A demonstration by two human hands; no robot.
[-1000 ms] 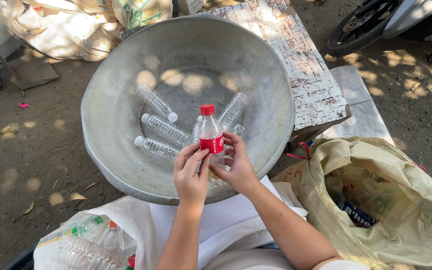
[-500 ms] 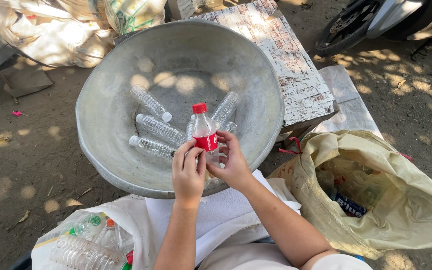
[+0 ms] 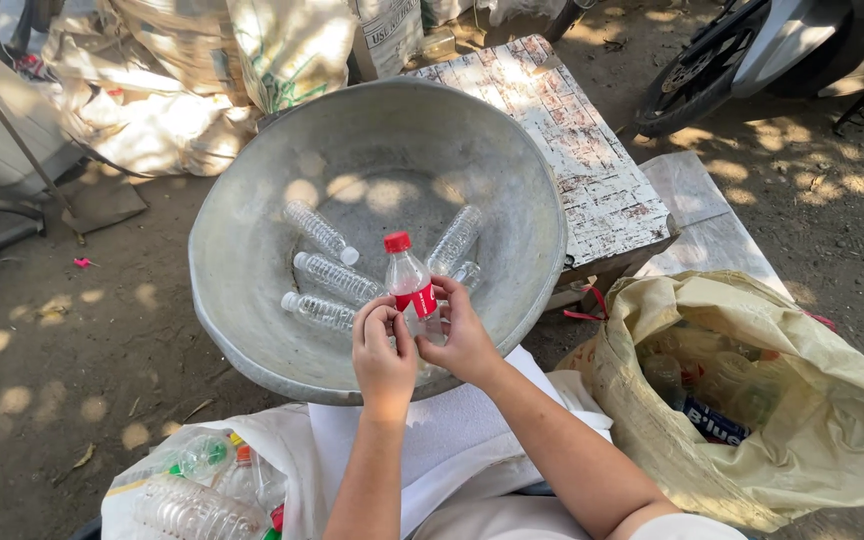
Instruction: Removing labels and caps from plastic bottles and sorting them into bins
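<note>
one big metal basin (image 3: 252, 250), five clear capless bottles lying in it (image 3: 320, 232), one red-capped bottle (image 3: 410, 285) held upright, two hands (image 3: 382, 350), and two sacks (image 3: 812, 420) of bottles.

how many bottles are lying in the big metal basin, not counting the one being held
4: one upper left, two stacked mid-left, one upper right. Another may hide behind the red-capped bottle.

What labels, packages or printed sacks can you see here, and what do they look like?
Bottle label: red band round the clear bottle in both hands.
Blue wrapper: inside the yellowish sack, right.
Printed sack: white, dark lettering, top centre.
Striped sack: whitish, green marks, top.
</note>
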